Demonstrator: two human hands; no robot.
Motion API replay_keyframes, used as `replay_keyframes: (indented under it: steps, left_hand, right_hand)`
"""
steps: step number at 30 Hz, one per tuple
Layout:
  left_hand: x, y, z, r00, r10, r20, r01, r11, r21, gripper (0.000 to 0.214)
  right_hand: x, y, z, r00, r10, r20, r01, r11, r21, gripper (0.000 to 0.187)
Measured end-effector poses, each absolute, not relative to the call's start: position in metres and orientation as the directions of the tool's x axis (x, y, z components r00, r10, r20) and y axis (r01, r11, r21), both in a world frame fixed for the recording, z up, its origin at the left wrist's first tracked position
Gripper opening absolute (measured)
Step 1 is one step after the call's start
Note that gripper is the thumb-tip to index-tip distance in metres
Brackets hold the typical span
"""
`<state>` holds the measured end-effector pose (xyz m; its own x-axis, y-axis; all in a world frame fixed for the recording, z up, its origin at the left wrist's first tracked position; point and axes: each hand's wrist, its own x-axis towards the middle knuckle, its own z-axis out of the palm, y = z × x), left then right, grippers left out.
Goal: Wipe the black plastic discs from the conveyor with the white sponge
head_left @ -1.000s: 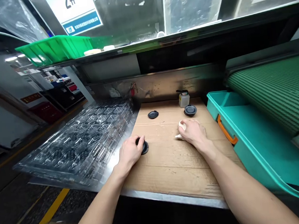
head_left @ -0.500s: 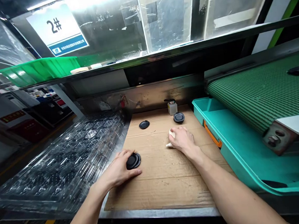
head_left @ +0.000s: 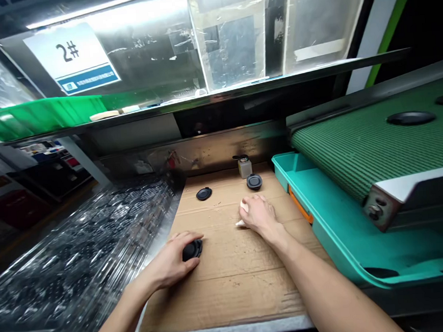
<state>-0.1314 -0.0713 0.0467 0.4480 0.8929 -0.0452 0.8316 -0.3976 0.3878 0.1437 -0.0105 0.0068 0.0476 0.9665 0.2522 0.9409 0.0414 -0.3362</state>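
At the left of a cardboard sheet, my left hand has its thumb and fingers curved around the rim of a round black plastic part. My right hand is closed over a white cloth, pressed down on the cardboard. Only small bits of the cloth show past the fingers. Beyond the hands lie another black round part and a black lid-like part. A small squarish bottle stands at the back of the cardboard.
Clear plastic trays are stacked at the left. On the right, a teal bin with an orange latch sits beneath a green conveyor belt. A black disc rides on the belt. A green crate rests on the shelf above.
The view has shifted, and a second black disc shows on the belt. My left fingers cover more of the round black part. My right hand keeps the cloth at about the same spot.
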Motion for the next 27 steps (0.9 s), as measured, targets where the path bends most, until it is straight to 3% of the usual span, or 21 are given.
replay_keyframes:
  steps: [4,7,11,13,15,19,23,27]
  left_hand:
    - [-0.129,-0.079,0.051,0.437,0.894,-0.101,0.862,-0.384,0.330,0.043]
    - [-0.124,-0.074,0.060,0.441,0.880,-0.175,0.873,-0.375,0.312,0.056]
    - [-0.076,-0.023,0.075,0.426,0.905,-0.007,0.878,-0.412,0.246,0.061]
    - [-0.031,0.014,0.080,0.368,0.923,0.109,0.871,-0.383,0.307,0.055]
    - [0.017,0.051,0.081,0.248,0.960,0.132,0.877,-0.281,0.391,0.054]
    - [0.080,0.102,0.070,0.030,0.999,0.016,0.828,-0.034,0.560,0.047]
    - [0.093,0.121,0.053,0.044,0.997,-0.065,0.773,0.007,0.635,0.026]
    - [0.088,0.124,0.044,0.061,0.991,-0.120,0.689,0.045,0.723,0.021]
  right_hand:
    - [0.145,-0.011,0.011,0.055,0.966,0.252,0.938,0.037,-0.346,0.025]
    - [0.149,-0.010,0.015,0.047,0.972,0.231,0.931,0.042,-0.363,0.023]
    - [0.150,-0.011,0.018,0.034,0.971,0.236,0.923,0.060,-0.380,0.027]
    - [0.149,-0.011,0.017,0.036,0.968,0.248,0.924,0.063,-0.377,0.027]
    - [0.148,-0.010,0.017,0.044,0.966,0.254,0.925,0.056,-0.375,0.026]
    - [0.147,-0.008,0.015,0.059,0.967,0.248,0.919,0.044,-0.392,0.027]
    - [0.147,-0.006,0.014,0.060,0.968,0.244,0.919,0.042,-0.393,0.029]
    - [0.147,-0.006,0.013,0.053,0.965,0.259,0.923,0.051,-0.381,0.027]
